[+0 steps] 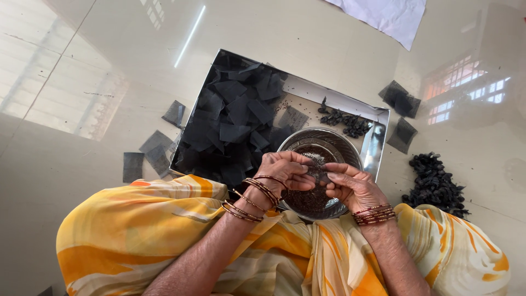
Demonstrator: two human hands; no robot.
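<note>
My left hand and my right hand meet over a round steel bowl that holds small dark seeds. Between the fingertips of both hands I pinch a small square of black net fabric, seemingly with some seeds on it. Bangles ring both wrists. The bowl sits in the near right corner of a shallow white tray. A heap of black net squares fills the tray's left half. My lap, draped in yellow and orange cloth, lies right below the hands.
A pile of tied black bundles lies on the glossy floor to the right, and a smaller cluster rests inside the tray. Loose net squares lie left and right of the tray. A white sheet is at the top.
</note>
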